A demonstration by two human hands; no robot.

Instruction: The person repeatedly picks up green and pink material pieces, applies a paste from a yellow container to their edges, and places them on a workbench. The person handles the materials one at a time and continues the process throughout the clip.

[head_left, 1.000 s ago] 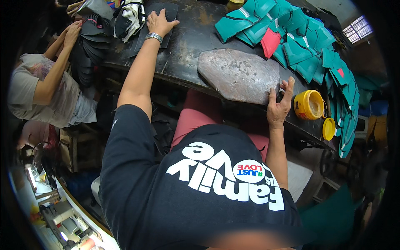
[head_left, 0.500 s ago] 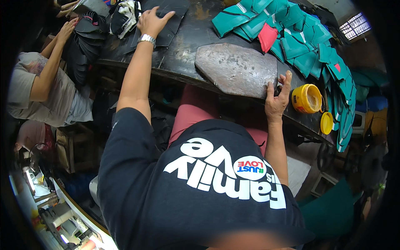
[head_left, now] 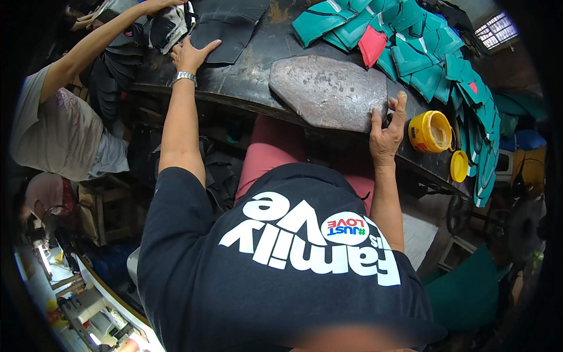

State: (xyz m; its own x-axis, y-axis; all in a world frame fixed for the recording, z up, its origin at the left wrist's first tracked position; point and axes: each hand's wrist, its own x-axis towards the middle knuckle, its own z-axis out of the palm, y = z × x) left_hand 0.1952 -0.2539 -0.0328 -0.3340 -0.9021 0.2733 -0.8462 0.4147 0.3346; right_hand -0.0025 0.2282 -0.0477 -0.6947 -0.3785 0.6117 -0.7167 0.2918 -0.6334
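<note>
My left hand (head_left: 190,57) lies on the worktable with its thumb stretched away from the fingers. It rests by the lower left corner of a stack of black flat pieces (head_left: 229,26), next to a crumpled black-and-white cloth bundle (head_left: 170,29). A wristwatch is on that wrist. My right hand (head_left: 386,138) is at the right end of a grey, smooth, many-sided slab (head_left: 328,91). Its thumb touches the slab's edge, and the raised fingers stand apart from it with nothing visible between them. Just right of it stands an open yellow tub (head_left: 430,131) of pale paste.
A yellow lid (head_left: 459,166) lies by the table's right edge. Overlapping green pieces (head_left: 422,56) cover the far right, with a red piece (head_left: 372,46) among them. Fanned black pieces (head_left: 117,70) stand at the left, where another person's arm (head_left: 94,44) reaches over the table.
My left hand has come down and left, off the black pieces to their lower corner. The black pieces now lie squarer. The other person's arm has stretched forward to the cloth bundle.
</note>
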